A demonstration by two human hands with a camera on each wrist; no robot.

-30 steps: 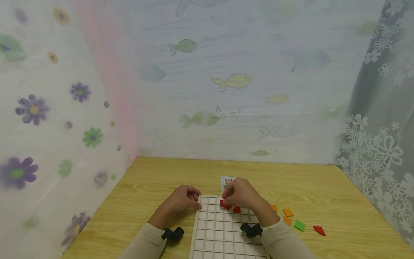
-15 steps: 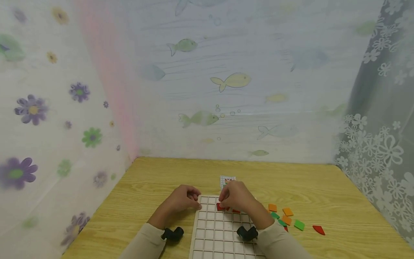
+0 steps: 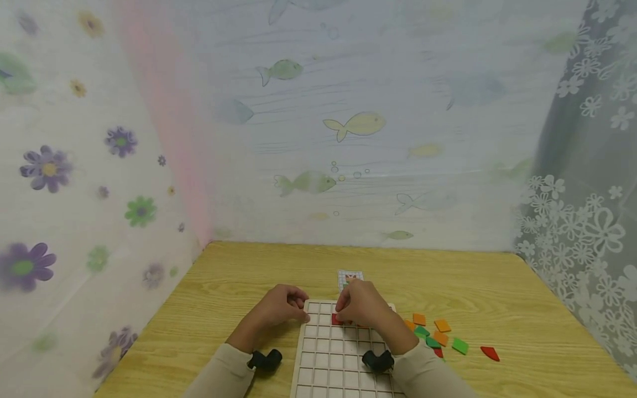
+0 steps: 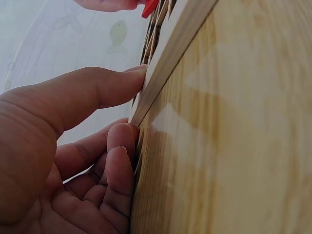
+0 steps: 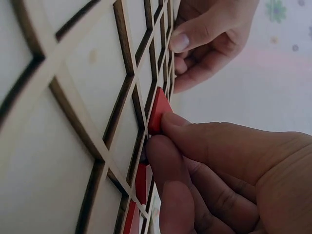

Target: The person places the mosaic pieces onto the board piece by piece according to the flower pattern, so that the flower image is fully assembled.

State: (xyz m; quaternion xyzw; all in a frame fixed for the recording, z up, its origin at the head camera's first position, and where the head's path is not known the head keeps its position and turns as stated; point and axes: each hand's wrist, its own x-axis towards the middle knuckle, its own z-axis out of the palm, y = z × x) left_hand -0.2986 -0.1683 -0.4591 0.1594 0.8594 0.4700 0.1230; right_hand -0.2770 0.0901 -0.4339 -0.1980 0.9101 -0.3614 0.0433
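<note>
A pale wooden grid board [image 3: 322, 362] lies on the table in front of me. My left hand [image 3: 280, 304] holds its far left corner, thumb on the side edge and fingers curled at the corner in the left wrist view. Between thumb and index finger, my right hand [image 3: 367, 304] pinches a red tile [image 5: 159, 112] by one end. That tile sits at a cell in the board's upper part; whether it lies flat inside is hard to tell. More red pieces [image 5: 141, 183] rest in neighbouring cells, mostly covered by the right hand in the head view.
Right of the board lie loose orange tiles [image 3: 442, 325], green tiles [image 3: 460, 346] and a red rounded piece [image 3: 490, 354]. A small printed pattern card [image 3: 350, 275] is beyond the board. Black wrist cameras [image 3: 267, 360] sit on both sleeves. Patterned curtains surround the wooden table [image 3: 239, 265].
My right hand has moved slightly left and toward me with the red tile, bringing it down to a cell. More loose tiles show beside the right forearm. The left hand stays put.
</note>
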